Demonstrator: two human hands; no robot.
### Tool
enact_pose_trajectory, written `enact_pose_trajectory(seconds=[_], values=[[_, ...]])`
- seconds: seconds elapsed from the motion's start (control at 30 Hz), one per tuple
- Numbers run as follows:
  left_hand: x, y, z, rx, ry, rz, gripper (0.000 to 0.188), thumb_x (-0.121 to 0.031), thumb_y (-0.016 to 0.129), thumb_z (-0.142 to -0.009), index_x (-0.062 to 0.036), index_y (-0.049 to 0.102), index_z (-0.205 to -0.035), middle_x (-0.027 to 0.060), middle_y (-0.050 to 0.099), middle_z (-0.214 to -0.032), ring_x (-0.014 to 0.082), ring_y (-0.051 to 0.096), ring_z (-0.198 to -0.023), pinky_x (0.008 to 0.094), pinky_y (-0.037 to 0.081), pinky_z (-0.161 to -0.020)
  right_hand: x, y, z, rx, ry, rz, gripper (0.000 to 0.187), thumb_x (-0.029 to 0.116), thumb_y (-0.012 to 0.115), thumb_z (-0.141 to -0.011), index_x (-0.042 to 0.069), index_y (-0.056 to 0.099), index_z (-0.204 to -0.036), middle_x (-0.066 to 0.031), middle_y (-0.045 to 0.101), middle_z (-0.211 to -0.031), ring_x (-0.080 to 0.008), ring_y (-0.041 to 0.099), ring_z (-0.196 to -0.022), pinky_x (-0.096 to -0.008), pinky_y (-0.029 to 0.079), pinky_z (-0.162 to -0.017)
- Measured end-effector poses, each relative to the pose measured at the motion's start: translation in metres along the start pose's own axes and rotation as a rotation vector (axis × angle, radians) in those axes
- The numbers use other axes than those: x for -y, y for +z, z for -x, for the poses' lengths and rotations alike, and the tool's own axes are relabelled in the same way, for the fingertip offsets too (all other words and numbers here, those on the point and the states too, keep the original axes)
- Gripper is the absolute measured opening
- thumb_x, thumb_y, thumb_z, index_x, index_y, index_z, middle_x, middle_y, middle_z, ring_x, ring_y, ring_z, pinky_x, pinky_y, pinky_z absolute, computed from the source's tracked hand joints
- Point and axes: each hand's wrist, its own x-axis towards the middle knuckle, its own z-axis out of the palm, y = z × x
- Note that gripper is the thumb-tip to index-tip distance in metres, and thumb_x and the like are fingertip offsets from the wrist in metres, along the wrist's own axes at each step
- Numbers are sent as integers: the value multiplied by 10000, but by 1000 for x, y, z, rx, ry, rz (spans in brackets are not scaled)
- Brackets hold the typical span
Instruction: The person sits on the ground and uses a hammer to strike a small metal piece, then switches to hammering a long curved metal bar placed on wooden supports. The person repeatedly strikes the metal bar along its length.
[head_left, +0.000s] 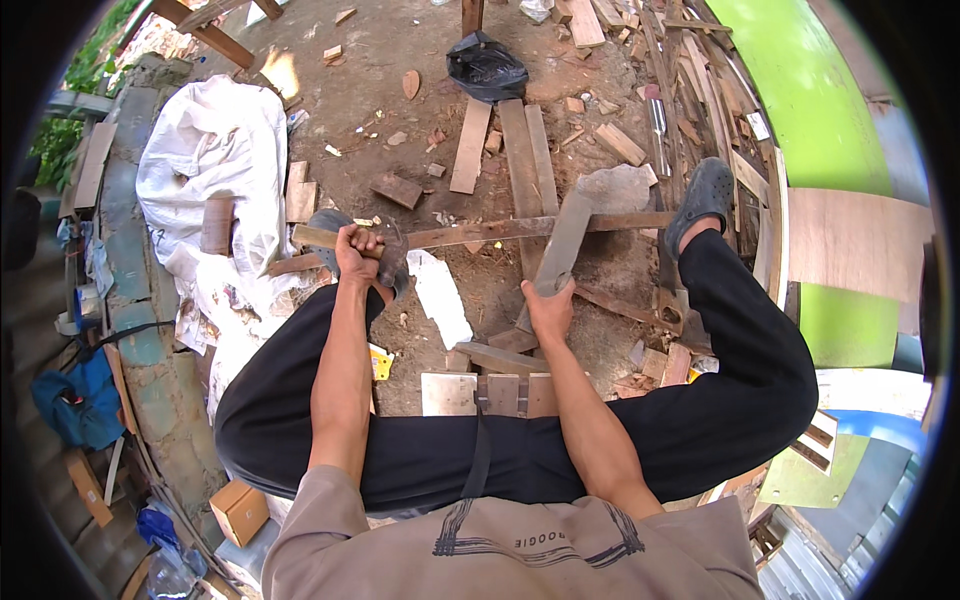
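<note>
Plank slants forward, slightly rightward, from the right hand gripping it.

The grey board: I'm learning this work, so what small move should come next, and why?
Probably steady the grey board against the long plank: the right hand grips it toward the near end, its far part crosses the plank, and the left hand holds a wooden-handled tool away from it.

Wooden handle: lay partly hidden inside left hand.
Left shoe: sat partly covered by same hand.
Grey plank: disappeared partly beneath right hand.
Shirt: ran past lower edge.
</note>
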Motion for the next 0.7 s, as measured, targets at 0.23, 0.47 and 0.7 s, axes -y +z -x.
enact_pose_trajectory(seconds=[0.23,0.47,0.7], values=[[-1,23,22,156,-61,113,389,-262,574,-844,-190,333,-547,-49,287,-496,119,314,-474,310,386,-613,-15,-20,-11,351,-528,440,990,383,769,-667,87,288,-1480,-185,586,-1237,-365,529,-1167,-464,372,-1027],[-6,56,30,354,-139,161,400,-305,571,-847,-193,348,-534,-59,302,-463,103,313,-452,297,372,-579,-44,-47,-56,640,-898,1045,839,406,758,-698,101,419,-1403,-142,593,-1231,-319,504,-1191,-482,334,-1035],[20,92,36,343,-268,13,422,-305,572,-849,-197,342,-512,-57,291,-450,108,310,-424,307,377,-546,-41,-3,-46,292,-497,249,534,431,571,-918,57,543,-1298,-151,600,-1250,-320,557,-1131,-472,401,-973]])
